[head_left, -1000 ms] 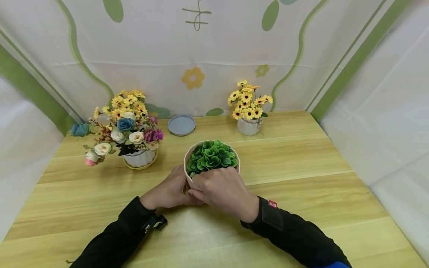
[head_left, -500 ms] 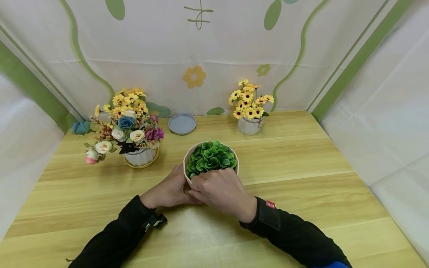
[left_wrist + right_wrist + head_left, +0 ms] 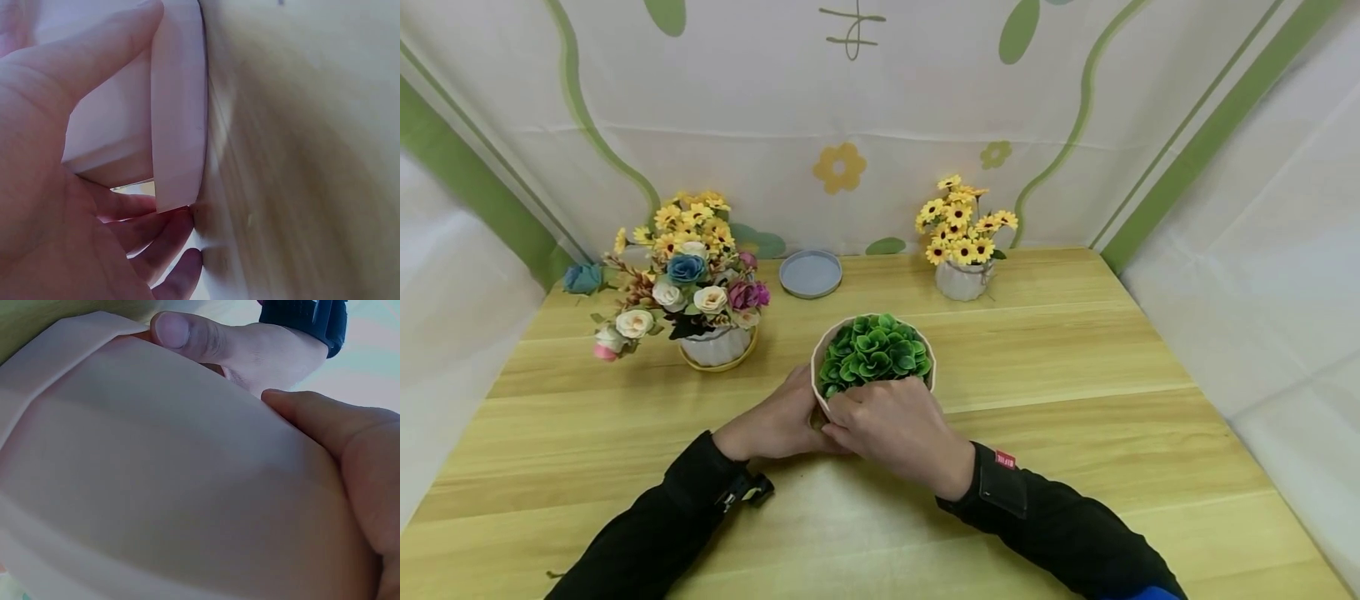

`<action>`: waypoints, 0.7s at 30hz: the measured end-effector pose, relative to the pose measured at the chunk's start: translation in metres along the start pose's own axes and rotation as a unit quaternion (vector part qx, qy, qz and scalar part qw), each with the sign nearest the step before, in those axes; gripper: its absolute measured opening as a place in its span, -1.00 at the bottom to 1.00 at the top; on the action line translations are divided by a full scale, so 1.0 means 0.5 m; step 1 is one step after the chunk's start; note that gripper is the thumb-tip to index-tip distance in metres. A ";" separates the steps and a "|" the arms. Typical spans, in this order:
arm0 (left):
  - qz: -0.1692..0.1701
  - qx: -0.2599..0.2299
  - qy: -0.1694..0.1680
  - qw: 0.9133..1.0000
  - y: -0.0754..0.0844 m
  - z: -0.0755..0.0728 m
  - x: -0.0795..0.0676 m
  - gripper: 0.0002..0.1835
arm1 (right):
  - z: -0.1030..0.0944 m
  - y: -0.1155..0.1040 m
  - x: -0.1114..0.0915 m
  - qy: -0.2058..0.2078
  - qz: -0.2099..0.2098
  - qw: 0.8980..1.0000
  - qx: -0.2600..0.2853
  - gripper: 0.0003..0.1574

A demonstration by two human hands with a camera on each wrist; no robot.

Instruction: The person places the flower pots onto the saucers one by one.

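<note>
A pale flowerpot (image 3: 156, 462) filled with round green leaves (image 3: 874, 352) stands near the middle of the table. My left hand (image 3: 775, 423) holds its lower left side. In the left wrist view, the thumb lies against the rim of the pale saucer (image 3: 178, 112) at the pot's base, with the other fingers curved around the far side and close to the tabletop. My right hand (image 3: 898, 429) grips the near rim, its curled fingers over the edge and its thumb down the outer wall. Both hands hide most of the pot's near side in the head view.
On the wooden table (image 3: 1075, 450), a pot of mixed roses (image 3: 718, 346) stands back left on a yellow saucer (image 3: 747, 357). A grey-blue saucer (image 3: 810, 273) lies at the back, beside a pot of yellow daisies (image 3: 964, 279). A blue rose (image 3: 582, 277) is at far left.
The head view has tilted a little, shifting the background slightly. Both hands keep their hold on the flowerpot, which stays in place.
</note>
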State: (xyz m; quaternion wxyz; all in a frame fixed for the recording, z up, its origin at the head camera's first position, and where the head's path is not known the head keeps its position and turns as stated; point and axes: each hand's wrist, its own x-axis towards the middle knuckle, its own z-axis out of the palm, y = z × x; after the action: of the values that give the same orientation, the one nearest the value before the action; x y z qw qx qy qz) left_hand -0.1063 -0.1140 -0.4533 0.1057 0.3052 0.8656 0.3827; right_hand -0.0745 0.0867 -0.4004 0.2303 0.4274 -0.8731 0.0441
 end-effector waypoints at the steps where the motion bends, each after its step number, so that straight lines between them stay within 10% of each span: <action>1: -0.004 -0.005 -0.002 1.000 0.001 -0.001 0.000 0.25 | 0.000 0.000 0.000 0.001 0.000 1.000 0.000 -0.62; 21: 0.007 -0.043 0.002 0.999 0.033 -0.036 -0.003 0.20 | -0.039 0.014 0.001 -0.002 0.015 0.999 0.034 -0.67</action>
State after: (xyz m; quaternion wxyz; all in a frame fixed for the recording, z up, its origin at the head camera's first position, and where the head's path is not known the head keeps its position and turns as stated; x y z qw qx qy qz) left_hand -0.1053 -0.1169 -0.4291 0.1144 0.3058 0.8465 0.4206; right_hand -0.0729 0.0960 -0.3821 0.2134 0.4221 -0.8778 0.0761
